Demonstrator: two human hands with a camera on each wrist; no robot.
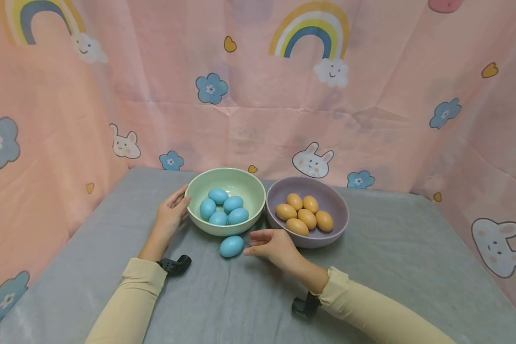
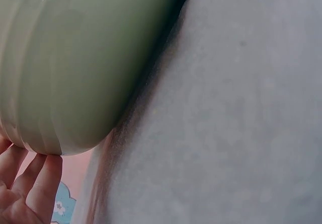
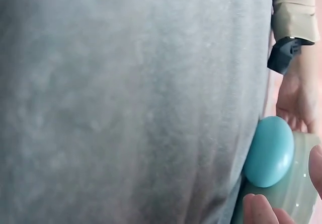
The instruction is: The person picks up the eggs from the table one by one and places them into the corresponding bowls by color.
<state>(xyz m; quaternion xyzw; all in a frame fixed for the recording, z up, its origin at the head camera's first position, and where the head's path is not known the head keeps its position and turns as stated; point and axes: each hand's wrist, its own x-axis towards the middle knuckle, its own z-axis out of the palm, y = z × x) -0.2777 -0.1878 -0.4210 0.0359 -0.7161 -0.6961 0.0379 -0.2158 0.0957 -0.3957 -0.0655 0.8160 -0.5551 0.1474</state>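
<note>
A loose blue egg (image 1: 231,246) lies on the grey cloth just in front of the light green bowl (image 1: 225,230). My right hand (image 1: 275,248) is just right of this egg, thumb and fingers extended toward it with a small gap between. In the right wrist view, fingertips (image 3: 257,209) and thumb show near the egg (image 3: 270,152). My left hand (image 1: 171,212) touches the green bowl's left side, its fingertips against the outer wall (image 2: 75,73) in the left wrist view. Several blue eggs (image 1: 218,196) sit inside that bowl.
A purple bowl (image 1: 341,224) holding several orange-yellow eggs (image 1: 306,219) stands right beside the green one, behind my right hand. Grey cloth (image 1: 395,267) covers the table. Pink printed fabric (image 1: 258,129) hangs behind and at both sides.
</note>
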